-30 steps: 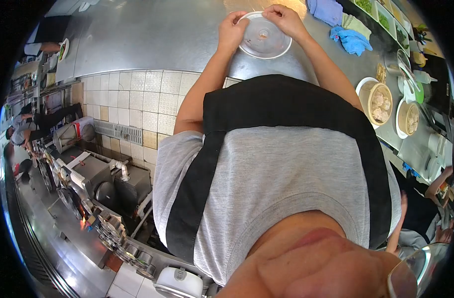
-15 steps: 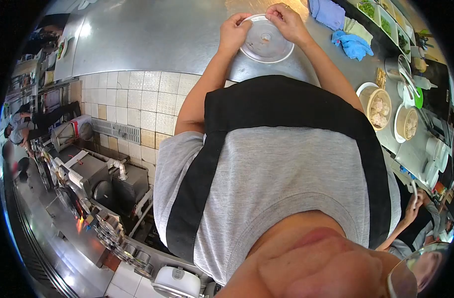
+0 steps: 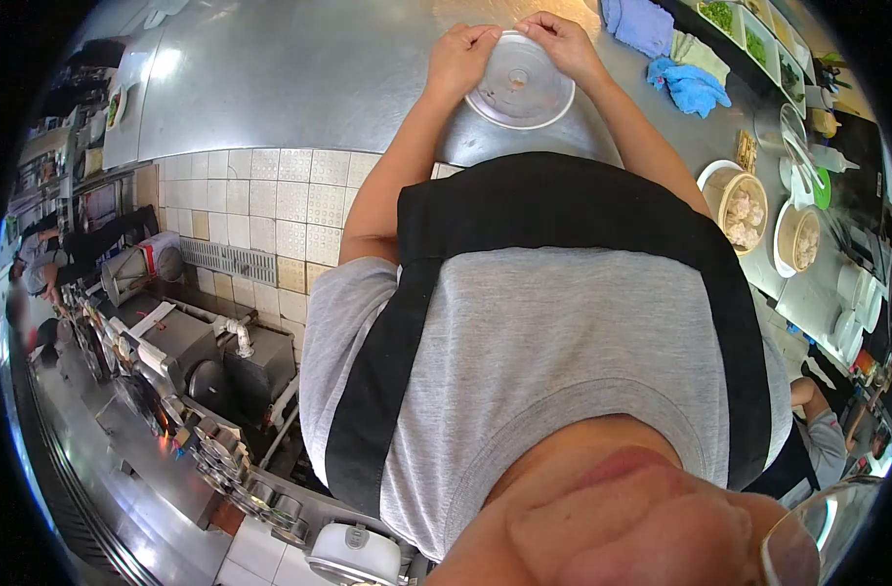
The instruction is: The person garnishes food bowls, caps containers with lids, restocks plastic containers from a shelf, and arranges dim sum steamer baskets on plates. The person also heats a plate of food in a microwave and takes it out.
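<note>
At my far left, well away from me, a person (image 3: 41, 273) stands by the stoves, and a plate (image 3: 113, 105) with something green on it sits at the end of the steel counter (image 3: 290, 78). A white cooker (image 3: 356, 550) stands low behind me.

My left hand (image 3: 459, 62) is mostly closed, fingers curled, with the thumb and fingertips at the upper left rim of a round disc (image 3: 539, 101). The disc is in front of me, over the counter near its edge. It is greyish with a pale rim and a small ring mark at the middle; whether it is a dish or a lid, and whether it rests on the steel or is held just above, I cannot tell. My right hand (image 3: 566, 46) is curled in the same way on the upper right rim, near the left.

As I judge it, the grip is set on both sides, but the disc is not yet let go, so the handling is unfinished; how much is left does not show.

Further right lie a purple cloth (image 3: 637, 25) and a blue cloth (image 3: 689, 89), then trays of greens (image 3: 754, 45). One basket (image 3: 743, 210) and another basket (image 3: 804, 241), both holding dumplings, sit uncovered on white plates, apart from my hands. A co-worker (image 3: 825, 447) shows at the far right.
</note>
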Demonstrator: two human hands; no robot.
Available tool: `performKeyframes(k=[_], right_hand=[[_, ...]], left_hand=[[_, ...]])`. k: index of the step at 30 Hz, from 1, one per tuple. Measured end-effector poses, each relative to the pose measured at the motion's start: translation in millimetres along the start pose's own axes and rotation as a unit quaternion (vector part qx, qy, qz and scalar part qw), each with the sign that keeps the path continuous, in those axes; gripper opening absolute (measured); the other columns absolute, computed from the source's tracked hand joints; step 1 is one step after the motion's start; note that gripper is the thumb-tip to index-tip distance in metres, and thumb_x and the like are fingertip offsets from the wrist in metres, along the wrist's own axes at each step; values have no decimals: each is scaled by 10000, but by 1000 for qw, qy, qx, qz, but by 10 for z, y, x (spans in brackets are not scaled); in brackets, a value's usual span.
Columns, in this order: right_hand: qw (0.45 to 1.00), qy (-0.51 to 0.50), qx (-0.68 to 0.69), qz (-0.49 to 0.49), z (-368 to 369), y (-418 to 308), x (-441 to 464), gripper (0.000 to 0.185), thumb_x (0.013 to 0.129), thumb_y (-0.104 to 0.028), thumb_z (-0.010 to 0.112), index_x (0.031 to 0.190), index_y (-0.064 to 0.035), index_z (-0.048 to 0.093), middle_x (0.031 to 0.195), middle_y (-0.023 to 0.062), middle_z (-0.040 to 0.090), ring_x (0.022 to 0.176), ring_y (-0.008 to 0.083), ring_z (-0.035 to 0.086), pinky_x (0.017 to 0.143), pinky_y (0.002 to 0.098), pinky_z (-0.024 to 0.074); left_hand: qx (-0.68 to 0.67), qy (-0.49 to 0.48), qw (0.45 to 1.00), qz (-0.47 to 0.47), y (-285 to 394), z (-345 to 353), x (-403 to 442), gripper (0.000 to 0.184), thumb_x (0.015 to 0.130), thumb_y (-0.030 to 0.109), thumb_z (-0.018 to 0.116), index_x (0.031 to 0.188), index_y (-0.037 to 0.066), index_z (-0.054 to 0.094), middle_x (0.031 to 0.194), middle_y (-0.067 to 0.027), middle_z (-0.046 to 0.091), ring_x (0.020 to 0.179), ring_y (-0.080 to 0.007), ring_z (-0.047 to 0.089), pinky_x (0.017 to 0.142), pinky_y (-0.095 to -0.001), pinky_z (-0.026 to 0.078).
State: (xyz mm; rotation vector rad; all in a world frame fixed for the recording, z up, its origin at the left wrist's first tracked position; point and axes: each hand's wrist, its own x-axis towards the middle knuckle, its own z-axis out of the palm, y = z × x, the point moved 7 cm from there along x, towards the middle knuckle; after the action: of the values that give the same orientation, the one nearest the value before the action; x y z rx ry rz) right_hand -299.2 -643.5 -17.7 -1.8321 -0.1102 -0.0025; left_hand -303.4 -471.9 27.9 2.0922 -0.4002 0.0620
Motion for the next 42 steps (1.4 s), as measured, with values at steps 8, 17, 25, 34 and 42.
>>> performKeyframes(k=[8,17,25,34,42], right_hand=[[998,-7,30,61,-107,23,-117,223,903,-215,574,978,-20,652,884,-2,639,815,65,557,752,213,448],[993,68,72,64,-89,124,-242,222,897,-206,582,998,-23,660,892,-2,642,811,71,563,740,213,451],[991,23,110,69,29,19,-225,216,851,-231,618,1009,-88,649,877,56,645,812,136,597,742,269,469],[900,262,-299,-179,-2478,-1781,876,278,841,-214,602,1080,-74,627,920,53,651,840,196,611,770,302,487],[852,476,55,-212,-5542,-2876,1862,447,809,-302,626,1185,-81,531,1003,85,588,829,198,562,632,347,462]], left_hand=[[26,-2,1000,9,83,-16,-3,247,857,300,563,926,108,703,851,-134,609,800,-305,600,712,-374,468],[-39,2,998,52,137,27,-1,220,860,225,562,930,54,680,906,-140,643,832,-296,622,746,-346,482],[-12,-34,999,31,-59,146,36,280,887,267,508,939,42,666,917,-182,630,861,-357,594,774,-400,463],[79,30,996,11,63,-378,-82,236,857,238,556,952,55,670,859,-186,606,808,-359,581,732,-403,463],[-15,105,978,-180,-601,-883,-524,281,827,140,591,1067,-1,631,852,-109,643,713,-170,603,604,-300,475]])
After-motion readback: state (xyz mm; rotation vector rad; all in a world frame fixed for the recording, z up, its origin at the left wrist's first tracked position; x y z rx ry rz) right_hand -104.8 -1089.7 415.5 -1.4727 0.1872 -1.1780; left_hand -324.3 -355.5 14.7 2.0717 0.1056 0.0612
